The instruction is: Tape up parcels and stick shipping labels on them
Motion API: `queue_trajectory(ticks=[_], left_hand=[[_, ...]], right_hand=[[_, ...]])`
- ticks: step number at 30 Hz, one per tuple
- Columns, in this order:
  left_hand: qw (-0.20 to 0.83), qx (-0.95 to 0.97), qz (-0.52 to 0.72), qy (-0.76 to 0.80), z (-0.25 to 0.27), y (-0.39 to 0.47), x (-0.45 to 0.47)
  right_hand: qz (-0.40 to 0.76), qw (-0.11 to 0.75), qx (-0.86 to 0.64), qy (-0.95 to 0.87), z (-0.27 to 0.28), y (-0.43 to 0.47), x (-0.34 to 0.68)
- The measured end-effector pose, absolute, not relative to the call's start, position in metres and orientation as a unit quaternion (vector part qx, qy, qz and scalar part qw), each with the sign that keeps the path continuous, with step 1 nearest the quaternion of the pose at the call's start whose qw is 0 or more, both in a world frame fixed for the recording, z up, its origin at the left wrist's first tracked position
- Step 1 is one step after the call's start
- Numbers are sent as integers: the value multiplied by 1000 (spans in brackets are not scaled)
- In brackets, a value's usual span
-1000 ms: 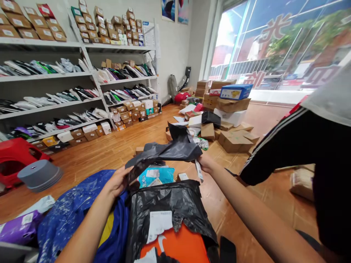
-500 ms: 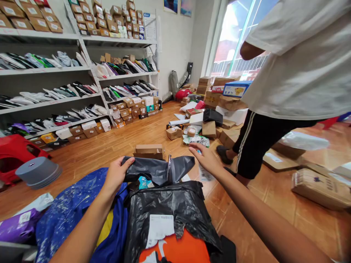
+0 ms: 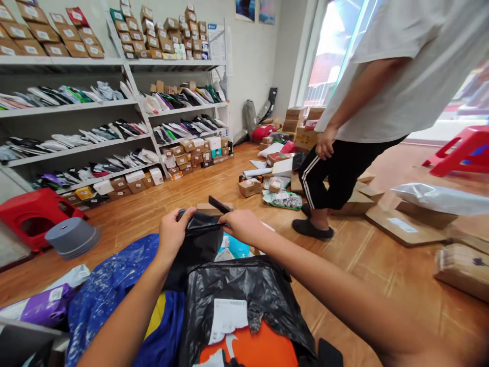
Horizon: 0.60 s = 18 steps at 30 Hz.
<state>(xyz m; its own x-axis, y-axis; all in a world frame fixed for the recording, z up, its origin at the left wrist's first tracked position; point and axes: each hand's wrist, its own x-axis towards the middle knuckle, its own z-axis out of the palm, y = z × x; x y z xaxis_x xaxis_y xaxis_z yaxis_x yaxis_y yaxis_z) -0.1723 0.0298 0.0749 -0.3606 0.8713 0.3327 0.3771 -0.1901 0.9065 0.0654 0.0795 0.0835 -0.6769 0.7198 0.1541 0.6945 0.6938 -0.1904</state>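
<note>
Both hands are closed on a black plastic mailer bag (image 3: 197, 250) held up in front of me. My left hand (image 3: 173, 232) pinches its left end with the thumb on top. Its folded right end is gripped by my right hand (image 3: 244, 228), and a dark flap sticks up beside those fingers. Just below lies a larger torn black plastic package (image 3: 244, 280) with a white label (image 3: 229, 317). An orange box (image 3: 250, 349) shows through the tear. Behind it, a light-blue packet (image 3: 237, 247) is partly hidden by my right hand.
A blue woven sack (image 3: 110, 285) and a purple parcel (image 3: 48, 308) lie to the left, near a grey stool (image 3: 71, 237) and a red stool (image 3: 28, 216). Shelves (image 3: 91, 107) hold many parcels. A person (image 3: 378, 102) stands at right among floor boxes (image 3: 408, 224).
My right hand has come in from the right and taken hold of the mailer bag, which is now folded and gathered. The other person has turned and lowered an arm.
</note>
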Motion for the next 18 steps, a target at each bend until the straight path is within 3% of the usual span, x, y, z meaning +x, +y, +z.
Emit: queue_trajectory(ticks=[8, 12, 18], left_hand=[[227, 544, 485, 647, 65, 23, -191], [212, 681, 350, 607, 74, 10, -192], [75, 712, 209, 666, 57, 8, -183]], right_hand=[[88, 88, -389, -913, 80, 85, 68], [162, 80, -390, -903, 82, 95, 78], [232, 46, -418, -877, 80, 113, 95]])
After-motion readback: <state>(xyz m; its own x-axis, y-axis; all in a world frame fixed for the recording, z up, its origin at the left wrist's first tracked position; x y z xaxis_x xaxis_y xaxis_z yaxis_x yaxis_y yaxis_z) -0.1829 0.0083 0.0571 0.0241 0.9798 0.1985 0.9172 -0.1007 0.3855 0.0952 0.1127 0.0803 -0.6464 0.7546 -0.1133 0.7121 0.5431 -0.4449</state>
